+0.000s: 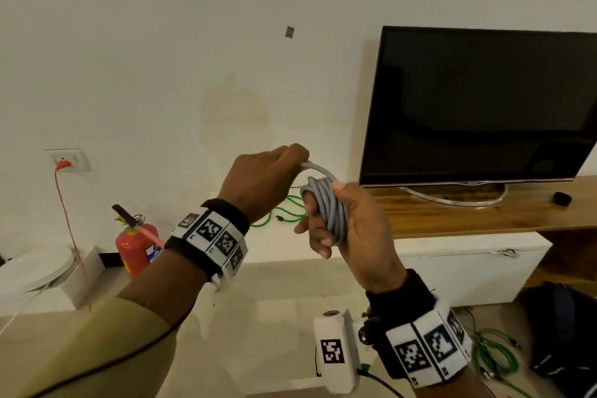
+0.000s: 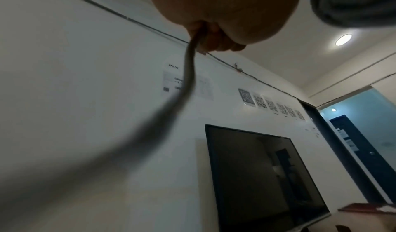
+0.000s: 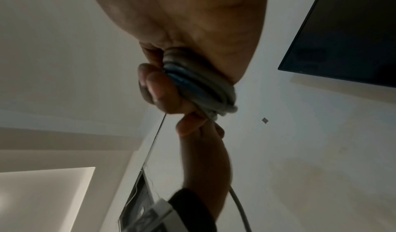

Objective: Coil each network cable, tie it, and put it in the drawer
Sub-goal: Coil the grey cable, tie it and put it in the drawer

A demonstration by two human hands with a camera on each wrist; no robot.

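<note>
Label "WS-09" on wall

Dark television on wooden shelf, white wall

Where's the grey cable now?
Head view, centre: the grey cable is coiled in the right hand; the left hand pinches its free end, left of the TV.

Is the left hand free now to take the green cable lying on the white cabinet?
Probably not: the left hand grips the loose end of the grey cable, coiled around the right hand. The green cable lies farther back.
</note>
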